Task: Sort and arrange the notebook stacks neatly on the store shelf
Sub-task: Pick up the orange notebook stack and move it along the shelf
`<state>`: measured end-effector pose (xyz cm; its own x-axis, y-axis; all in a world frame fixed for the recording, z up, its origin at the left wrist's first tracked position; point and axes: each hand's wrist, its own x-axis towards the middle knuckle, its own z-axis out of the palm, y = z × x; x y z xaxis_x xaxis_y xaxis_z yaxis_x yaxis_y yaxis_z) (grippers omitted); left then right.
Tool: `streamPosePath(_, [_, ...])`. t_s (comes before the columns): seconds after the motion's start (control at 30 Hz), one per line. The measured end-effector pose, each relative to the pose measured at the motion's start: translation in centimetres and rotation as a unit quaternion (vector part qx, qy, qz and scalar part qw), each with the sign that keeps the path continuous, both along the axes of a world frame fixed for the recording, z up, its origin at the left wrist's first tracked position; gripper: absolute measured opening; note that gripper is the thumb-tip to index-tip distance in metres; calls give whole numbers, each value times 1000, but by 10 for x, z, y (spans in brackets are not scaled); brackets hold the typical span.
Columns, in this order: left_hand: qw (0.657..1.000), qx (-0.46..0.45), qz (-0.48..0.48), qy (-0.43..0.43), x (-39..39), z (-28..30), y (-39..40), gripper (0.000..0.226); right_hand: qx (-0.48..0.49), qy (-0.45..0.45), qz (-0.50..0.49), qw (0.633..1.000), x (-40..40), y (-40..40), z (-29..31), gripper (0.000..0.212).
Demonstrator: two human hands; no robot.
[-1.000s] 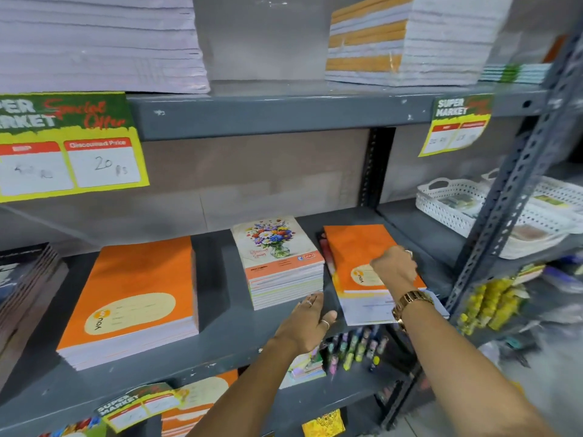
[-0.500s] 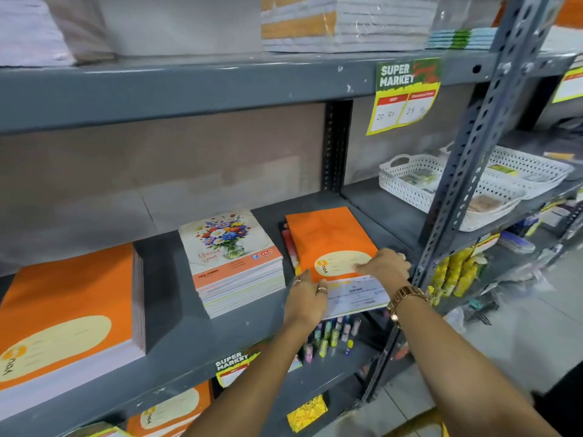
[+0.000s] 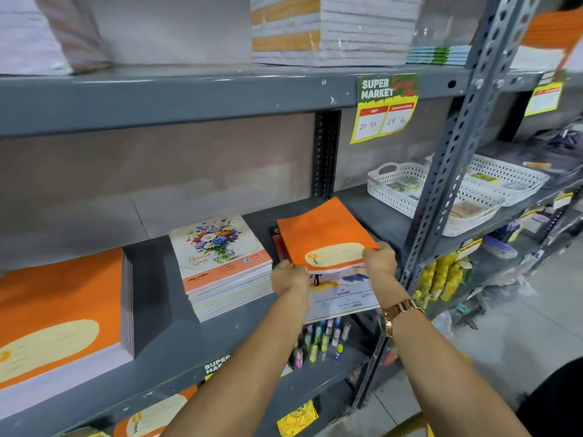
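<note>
Head view: both hands' fingers now pinch orange notebook (image 3: 318,233) near edge, lifted since earlier; left hand (image 3: 288,277), right hand (image 3: 380,260).

We cannot read the small print on the pale cover (image 3: 342,294) that lies under the orange notebook (image 3: 321,234); the left hand (image 3: 288,277) and right hand (image 3: 378,260) cover its far corners. Dark red items (image 3: 279,247) behind the orange notebook are mostly hidden, so we cannot identify them. The large orange stack (image 3: 60,313) at near left is cut off by the left edge. The wrapped stack (image 3: 331,29) on the upper shelf is cut off by the top edge. The second price tag (image 3: 544,97) at far right is too blurred to read. The contents of the white baskets (image 3: 407,197) are too small to identify.
</note>
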<state>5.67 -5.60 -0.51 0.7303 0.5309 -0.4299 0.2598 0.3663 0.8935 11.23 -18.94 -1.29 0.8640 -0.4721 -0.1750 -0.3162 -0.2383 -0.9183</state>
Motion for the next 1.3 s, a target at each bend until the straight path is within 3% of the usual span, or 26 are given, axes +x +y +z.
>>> streamPosePath(0.2, [997, -53, -4, -58, -19, 32, 27, 20, 85, -63, 14, 994, -20, 25, 35, 17])
streamPosePath(0.33, [989, -106, 18, -101, -47, 60, 66, 31, 111, -93, 43, 989, -37, 63, 58, 18])
streamPosePath(0.63, [982, -44, 118, -142, -119, 71, 176, 25, 267, -75, 152, 948, -96, 184, 75, 15])
streamPosePath(0.73, [976, -34, 168, -136, -146, 68, 213, 23, 299, -51, 198, 932, -116, 226, 69, 26])
streamPosePath(0.93, [971, 17, 220, -89, -194, 46, 285, 19, 314, 9, 273, 909, -154, 299, 50, 27])
streamPosePath(1.17, [973, 75, 217, -30, -224, 28, 338, 27, 273, 50, 288, 916, -177, 349, 29, 20])
streamPosePath(1.3, [970, 150, 190, 14, -236, 19, 345, 13, 202, 58, 295, 932, -185, 356, 12, 21])
